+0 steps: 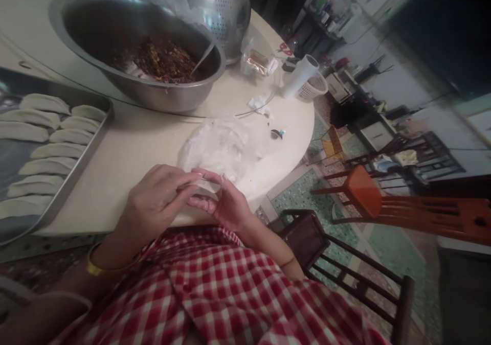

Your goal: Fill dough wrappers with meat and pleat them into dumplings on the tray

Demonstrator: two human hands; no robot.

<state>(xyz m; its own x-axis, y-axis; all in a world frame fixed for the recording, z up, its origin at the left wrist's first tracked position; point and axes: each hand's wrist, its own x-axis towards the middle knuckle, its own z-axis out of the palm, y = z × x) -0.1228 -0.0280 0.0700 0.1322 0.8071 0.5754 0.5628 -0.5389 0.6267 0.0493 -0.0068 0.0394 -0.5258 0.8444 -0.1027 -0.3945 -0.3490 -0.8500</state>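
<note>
My left hand (155, 202) and my right hand (226, 204) meet at the near edge of the cream table (138, 140). Between them they pinch a pale dough wrapper (205, 184), fingers of both hands closed on its edges. Just beyond it lies a clear plastic bag with round wrappers (218, 145). A big steel bowl (153, 92) with dark minced filling (164, 61) and a spoon (203, 59) stands farther back. At the left, a metal tray (94, 135) holds several folded dumplings (57, 151) in rows.
A steel colander (222, 7) stands behind the bowl. A small packet (259, 64), a white roll (301, 74) and a white basket (316, 87) sit at the table's far edge. Dark wooden chairs (345, 268) and an orange stool (362, 189) stand on the floor to the right.
</note>
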